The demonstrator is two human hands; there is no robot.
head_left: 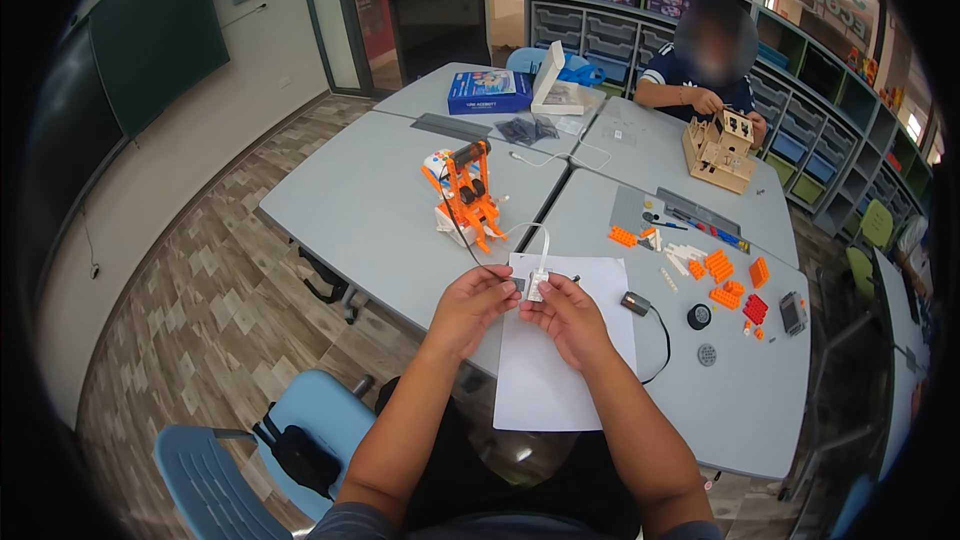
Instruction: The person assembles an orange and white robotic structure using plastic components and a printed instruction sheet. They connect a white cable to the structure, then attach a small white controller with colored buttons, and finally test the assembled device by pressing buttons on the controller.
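Small white plug block [537, 286] pinched between left hand [472, 306] and right hand [566, 315], both closed on it, above white paper sheet [560, 380], keeping its white cable [530, 232] slack toward orange brick model [466, 194].

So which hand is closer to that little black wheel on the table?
Right. The right hand sits just left of the black wheel, pinching a small white part. The left hand is farther left, beyond the right one.

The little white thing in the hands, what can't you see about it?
- Small white part, head view: fingers of the left hand and right hand cover its sides; too small to tell its kind.
- Where its white cable ends: lost near the orange model.
- Sheet of paper: its near edge is hidden by the forearms.
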